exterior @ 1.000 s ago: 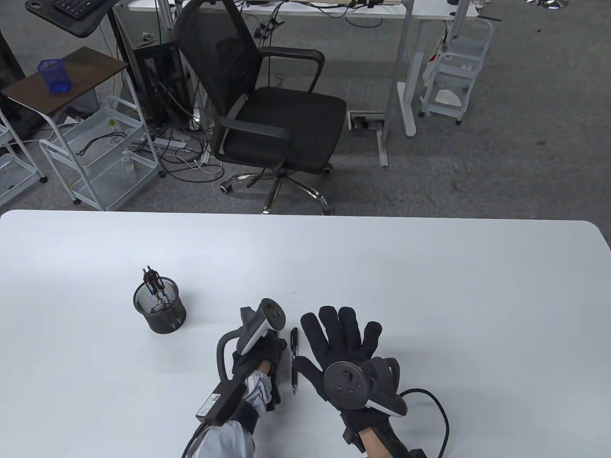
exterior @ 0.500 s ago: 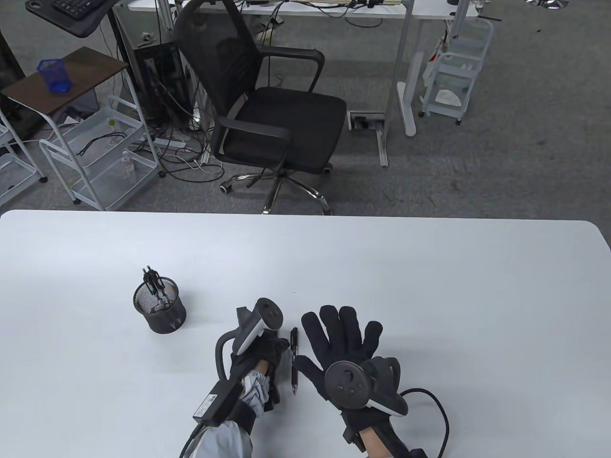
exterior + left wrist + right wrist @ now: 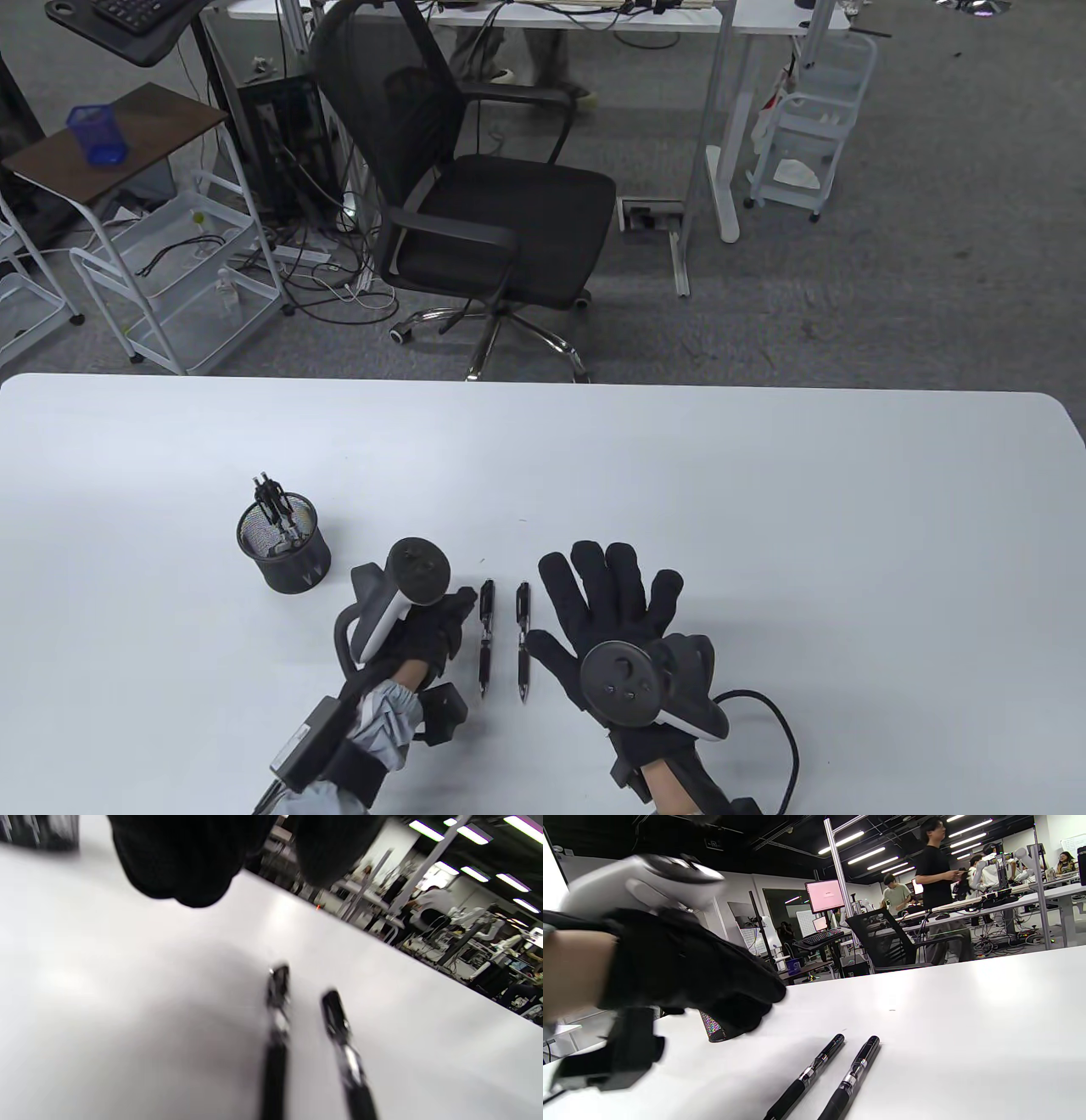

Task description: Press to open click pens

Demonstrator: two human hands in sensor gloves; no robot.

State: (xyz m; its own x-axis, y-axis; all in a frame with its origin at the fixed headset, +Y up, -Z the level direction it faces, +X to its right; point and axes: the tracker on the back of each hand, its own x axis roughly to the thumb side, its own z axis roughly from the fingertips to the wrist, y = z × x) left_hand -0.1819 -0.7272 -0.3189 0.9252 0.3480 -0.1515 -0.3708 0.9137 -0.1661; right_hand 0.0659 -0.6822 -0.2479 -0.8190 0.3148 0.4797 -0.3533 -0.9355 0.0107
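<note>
Two black click pens lie side by side on the white table, the left pen [image 3: 486, 637] and the right pen [image 3: 523, 641], both pointing away from me. My left hand [image 3: 437, 632] is just left of the left pen, fingers loosely extended, holding nothing. My right hand [image 3: 611, 598] rests flat on the table right of the pens, fingers spread, its thumb close to the right pen. The left wrist view shows both pens, left [image 3: 275, 1035] and right [image 3: 343, 1043], below my empty fingers [image 3: 191, 866]. The right wrist view shows the left pen [image 3: 808, 1073], the right pen [image 3: 852, 1075] and the left hand [image 3: 712, 984].
A black mesh pen cup [image 3: 284, 552] with several pens stands on the table left of my left hand, partly seen behind it in the right wrist view [image 3: 712, 1029]. An office chair [image 3: 475, 195] stands beyond the table's far edge.
My left hand has let go of a second pen, which now lies left of the first, and has moved left and away from it. The right hand has stayed flat.
</note>
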